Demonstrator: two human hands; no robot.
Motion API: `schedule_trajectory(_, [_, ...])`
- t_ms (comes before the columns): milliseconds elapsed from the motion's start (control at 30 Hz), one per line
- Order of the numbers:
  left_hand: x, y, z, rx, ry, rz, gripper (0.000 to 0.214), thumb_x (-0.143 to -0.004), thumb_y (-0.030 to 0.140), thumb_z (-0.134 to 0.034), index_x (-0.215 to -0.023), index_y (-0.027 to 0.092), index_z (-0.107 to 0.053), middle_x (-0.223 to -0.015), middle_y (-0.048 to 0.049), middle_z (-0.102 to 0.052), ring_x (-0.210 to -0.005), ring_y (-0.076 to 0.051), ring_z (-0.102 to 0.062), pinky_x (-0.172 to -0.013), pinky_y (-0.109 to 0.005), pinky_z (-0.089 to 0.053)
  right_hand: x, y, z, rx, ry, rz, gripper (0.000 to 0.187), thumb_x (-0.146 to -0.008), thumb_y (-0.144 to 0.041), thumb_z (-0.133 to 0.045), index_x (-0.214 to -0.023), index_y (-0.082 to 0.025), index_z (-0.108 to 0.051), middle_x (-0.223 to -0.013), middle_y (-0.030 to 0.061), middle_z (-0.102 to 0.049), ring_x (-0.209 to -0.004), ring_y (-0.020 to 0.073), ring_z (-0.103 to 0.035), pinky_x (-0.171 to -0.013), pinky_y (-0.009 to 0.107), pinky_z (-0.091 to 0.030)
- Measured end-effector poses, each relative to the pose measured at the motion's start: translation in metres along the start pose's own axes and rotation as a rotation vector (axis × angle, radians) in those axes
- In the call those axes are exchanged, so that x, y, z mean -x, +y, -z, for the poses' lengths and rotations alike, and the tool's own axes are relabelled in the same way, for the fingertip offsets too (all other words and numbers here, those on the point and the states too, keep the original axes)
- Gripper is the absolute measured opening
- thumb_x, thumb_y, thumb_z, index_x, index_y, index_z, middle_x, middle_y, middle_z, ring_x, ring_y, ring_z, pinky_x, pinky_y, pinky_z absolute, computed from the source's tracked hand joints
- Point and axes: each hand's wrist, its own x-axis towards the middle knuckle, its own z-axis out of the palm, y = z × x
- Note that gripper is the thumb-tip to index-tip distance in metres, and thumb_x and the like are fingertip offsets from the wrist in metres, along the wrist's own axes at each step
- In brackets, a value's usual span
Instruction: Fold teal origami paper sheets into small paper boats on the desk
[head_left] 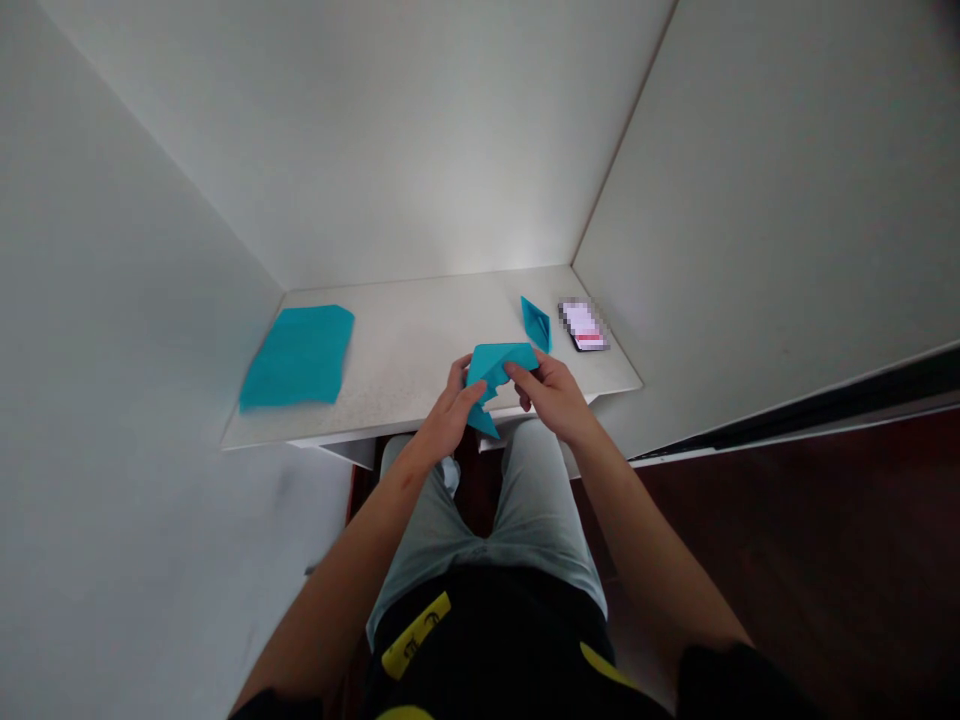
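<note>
Both hands hold a partly folded piece of blue paper (493,372) over the front edge of a small white desk (420,340). My left hand (448,415) pinches its left side and lower point. My right hand (553,395) pinches its right edge with fingers curled. A small finished blue folded shape (537,323) stands on the desk just beyond my right hand. A stack of flat blue paper sheets (298,357) lies at the desk's left end.
A phone (583,325) lies on the desk's right rear corner. White walls close in the desk on the left, back and right. My knees in light trousers sit under the desk edge. Dark floor shows to the right.
</note>
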Motion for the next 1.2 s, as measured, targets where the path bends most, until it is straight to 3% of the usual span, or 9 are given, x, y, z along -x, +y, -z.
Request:
schedule_trajectory(200, [-0.001, 0.007, 0.007, -0.072, -0.004, -0.006, 0.058, -0.095, 0.056, -0.069, -0.143, 0.025, -0.056, -0.133, -0.0072, -0.069, -0.121, -0.026, -0.064, -0.108, -0.037, -0.051, -0.007, -0.002, 0.011, -0.021, 0.031, -0.044, 0.041, -0.085, -0.061, -0.078, -0.079, -0.024, -0.062, -0.067, -0.0039, -0.056, -0.056, 0.0120, -0.050, -0.048, 0.026, -0.047])
schedule_trajectory(367, [-0.003, 0.014, 0.006, -0.082, -0.031, 0.025, 0.051, -0.097, 0.057, -0.068, -0.134, 0.022, -0.063, -0.120, -0.0062, -0.072, -0.112, -0.025, -0.065, -0.100, -0.034, -0.053, -0.007, 0.003, 0.002, -0.126, 0.117, -0.025, 0.040, -0.082, -0.062, -0.081, -0.084, -0.025, -0.066, -0.077, -0.0021, -0.064, -0.070, 0.0154, -0.060, -0.064, 0.029, -0.055])
schedule_trajectory(500, [-0.006, 0.010, 0.002, -0.047, -0.046, 0.007, 0.044, -0.101, 0.058, -0.060, -0.125, 0.021, -0.068, -0.120, -0.0085, -0.073, -0.117, -0.027, -0.065, -0.106, -0.039, -0.052, 0.003, 0.011, -0.010, -0.126, -0.026, 0.017, 0.045, -0.078, -0.064, -0.088, -0.095, -0.026, -0.070, -0.082, -0.0010, -0.067, -0.071, 0.0161, -0.058, -0.065, 0.030, -0.052])
schedule_trajectory(667, [-0.007, 0.000, 0.005, -0.070, -0.074, 0.013, 0.050, -0.103, 0.060, -0.057, -0.129, 0.019, -0.067, -0.132, -0.0105, -0.070, -0.129, -0.030, -0.063, -0.119, -0.044, -0.045, 0.012, 0.011, -0.005, 0.114, -0.166, 0.189, 0.047, -0.088, -0.058, -0.083, -0.122, -0.027, -0.071, -0.085, -0.0019, -0.063, -0.065, 0.0141, -0.050, -0.061, 0.029, -0.045])
schedule_trajectory(733, [-0.007, -0.004, 0.007, -0.038, -0.093, 0.038, 0.057, -0.102, 0.065, -0.057, -0.135, 0.018, -0.065, -0.137, -0.0120, -0.069, -0.134, -0.031, -0.061, -0.119, -0.044, -0.045, 0.012, 0.007, -0.001, 0.232, -0.210, 0.230, 0.041, -0.093, -0.055, -0.079, -0.120, -0.025, -0.071, -0.084, -0.0013, -0.064, -0.065, 0.0141, -0.050, -0.060, 0.029, -0.044])
schedule_trajectory(900, [-0.006, -0.001, 0.005, 0.012, -0.087, 0.061, 0.066, -0.102, 0.073, -0.056, -0.139, 0.020, -0.061, -0.139, -0.0131, -0.069, -0.134, -0.031, -0.062, -0.116, -0.043, -0.047, 0.009, 0.004, 0.002, 0.472, -0.266, 0.244, 0.032, -0.098, -0.053, -0.073, -0.094, -0.022, -0.070, -0.075, -0.0013, -0.061, -0.063, 0.0149, -0.050, -0.061, 0.030, -0.039])
schedule_trajectory(1067, [-0.002, 0.002, 0.003, -0.056, -0.058, 0.043, 0.061, -0.100, 0.075, -0.056, -0.130, 0.021, -0.060, -0.123, -0.0087, -0.071, -0.121, -0.027, -0.065, -0.109, -0.040, -0.051, 0.005, 0.015, 0.001, 0.434, -0.361, 0.203, 0.037, -0.104, -0.058, -0.061, -0.096, -0.023, -0.070, -0.082, 0.0010, -0.069, -0.074, 0.0191, -0.060, -0.071, 0.032, -0.046])
schedule_trajectory(1200, [-0.001, 0.000, 0.003, -0.093, -0.032, 0.052, 0.064, -0.097, 0.072, -0.064, -0.132, 0.020, -0.055, -0.122, -0.0087, -0.068, -0.117, -0.026, -0.065, -0.105, -0.040, -0.054, 0.007, 0.015, 0.000, 0.474, -0.307, 0.205, 0.037, -0.109, -0.053, -0.050, -0.094, -0.023, -0.067, -0.092, 0.0043, -0.074, -0.083, 0.0223, -0.065, -0.079, 0.034, -0.048])
